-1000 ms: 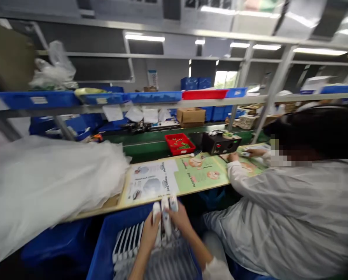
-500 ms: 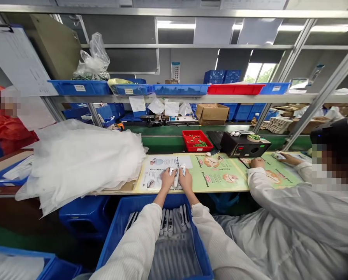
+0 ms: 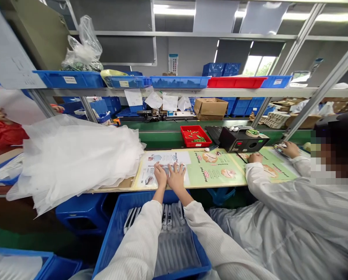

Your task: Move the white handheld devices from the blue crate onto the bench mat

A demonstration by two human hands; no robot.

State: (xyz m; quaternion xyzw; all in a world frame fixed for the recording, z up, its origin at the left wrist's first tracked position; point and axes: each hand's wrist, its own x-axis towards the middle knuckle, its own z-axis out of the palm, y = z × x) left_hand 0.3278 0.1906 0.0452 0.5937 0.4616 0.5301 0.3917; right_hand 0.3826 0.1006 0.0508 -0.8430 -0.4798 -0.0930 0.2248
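My left hand (image 3: 160, 175) and my right hand (image 3: 176, 177) rest side by side on the printed mouse pad sheet (image 3: 162, 158) at the bench's near edge. The right hand's fingers are spread flat. The left hand's fingers are curled, with a bit of a white device (image 3: 165, 167) showing between the two hands. Below my arms stands a blue crate (image 3: 115, 229) holding several more white devices (image 3: 168, 216) in a row on ribbed lining.
A co-worker in a white coat (image 3: 293, 217) sits close on the right, hands on a green pad (image 3: 217, 171) by a black box (image 3: 241, 140). A red tray (image 3: 195, 136) sits on the green conveyor (image 3: 162, 138). White plastic bags (image 3: 74, 155) are piled left.
My hands lifted the white devices out of the crate and set them down on the mouse pad sheet. The right hand's fingers have opened out flat. The view steadied and rose.
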